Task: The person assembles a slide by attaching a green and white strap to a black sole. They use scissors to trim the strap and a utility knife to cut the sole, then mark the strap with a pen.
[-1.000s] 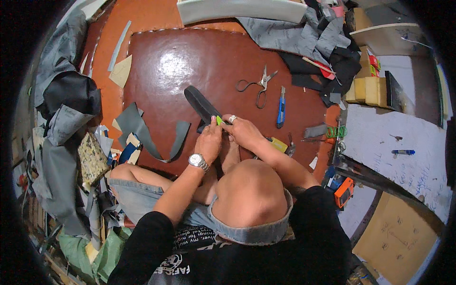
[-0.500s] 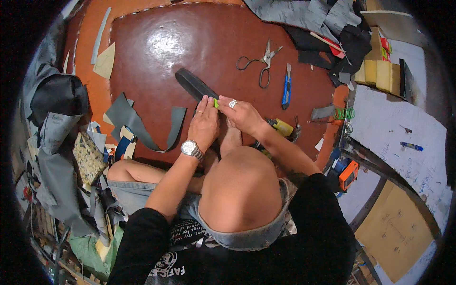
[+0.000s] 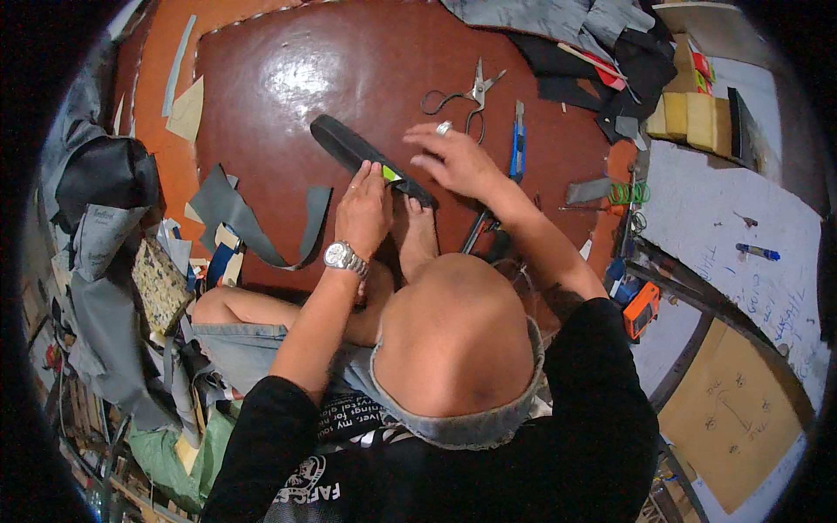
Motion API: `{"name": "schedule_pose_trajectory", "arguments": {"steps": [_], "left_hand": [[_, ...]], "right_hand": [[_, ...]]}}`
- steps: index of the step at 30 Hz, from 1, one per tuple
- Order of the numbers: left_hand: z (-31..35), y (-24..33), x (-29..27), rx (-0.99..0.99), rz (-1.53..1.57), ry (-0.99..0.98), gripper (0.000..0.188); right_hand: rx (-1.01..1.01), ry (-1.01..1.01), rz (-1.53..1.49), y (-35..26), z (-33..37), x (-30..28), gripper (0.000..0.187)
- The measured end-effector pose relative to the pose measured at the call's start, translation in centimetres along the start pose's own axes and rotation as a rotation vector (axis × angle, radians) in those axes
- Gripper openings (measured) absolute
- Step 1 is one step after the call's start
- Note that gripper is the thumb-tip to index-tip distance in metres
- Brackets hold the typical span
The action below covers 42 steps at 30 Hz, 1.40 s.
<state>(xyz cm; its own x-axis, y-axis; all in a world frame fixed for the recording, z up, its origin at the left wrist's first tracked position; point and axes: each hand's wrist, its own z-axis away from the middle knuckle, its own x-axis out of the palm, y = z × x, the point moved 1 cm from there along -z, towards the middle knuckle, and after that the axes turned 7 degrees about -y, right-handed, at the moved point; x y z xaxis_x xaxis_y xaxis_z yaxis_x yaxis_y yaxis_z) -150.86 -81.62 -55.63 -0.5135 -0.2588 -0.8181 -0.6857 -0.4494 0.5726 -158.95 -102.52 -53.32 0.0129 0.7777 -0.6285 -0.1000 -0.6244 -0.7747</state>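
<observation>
A black strap, bent into a long loop (image 3: 344,144), lies across the brown work surface, its near end by my bare foot (image 3: 417,234). My left hand (image 3: 364,209), with a metal watch on the wrist, is closed on the strap's left edge, fingers together and thumb hidden. Beside its fingertips shows a small bright green piece (image 3: 390,174) on the strap. My right hand (image 3: 458,161), wearing a ring, hovers apart from the strap with its fingers spread and holding nothing. Just beyond it lie metal scissors (image 3: 479,91) and a blue utility knife (image 3: 519,144).
Grey sheet offcuts (image 3: 253,231) lie left of the strap. Dark and grey material (image 3: 558,70) is heaped at the far right, near yellow foam blocks (image 3: 697,118). An orange device (image 3: 642,311) and brown cardboard (image 3: 732,414) are at the right. Scraps crowd the left side.
My right hand has come off the strap and moved right and up, its fingers spreading. The left hand stays on the strap. More of the green piece and the strap's near end shows.
</observation>
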Motion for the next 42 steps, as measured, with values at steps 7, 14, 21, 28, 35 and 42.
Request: {"name": "schedule_pose_trajectory", "arguments": {"steps": [7,14,21,28,35,42], "left_hand": [[-0.1,0.8,-0.5,-0.062,0.016,-0.043,0.034],[-0.2,2.8,-0.8,-0.079,-0.172,-0.050,0.026],[0.4,2.0,-0.7,-0.064,-0.139,-0.068,0.028],[0.2,-0.3,-0.8,0.040,-0.084,-0.036,0.028],[-0.8,-0.8,-1.1,-0.068,0.078,-0.032,0.034],[-1.6,-0.4,-1.9,-0.067,0.079,-0.001,0.026]], "right_hand": [[0.048,-0.136,-0.080,0.1,0.7,4.4,0.031],[-0.057,-0.194,0.050,0.1,1.0,4.3,0.026],[-0.078,-0.064,0.081,-0.9,0.2,3.3,0.035],[-0.263,-0.032,0.279,0.5,0.5,5.5,0.032],[-0.132,0.063,0.173,0.9,-0.3,5.9,0.026],[-0.045,0.021,0.019,1.0,-0.7,5.5,0.029]]}}
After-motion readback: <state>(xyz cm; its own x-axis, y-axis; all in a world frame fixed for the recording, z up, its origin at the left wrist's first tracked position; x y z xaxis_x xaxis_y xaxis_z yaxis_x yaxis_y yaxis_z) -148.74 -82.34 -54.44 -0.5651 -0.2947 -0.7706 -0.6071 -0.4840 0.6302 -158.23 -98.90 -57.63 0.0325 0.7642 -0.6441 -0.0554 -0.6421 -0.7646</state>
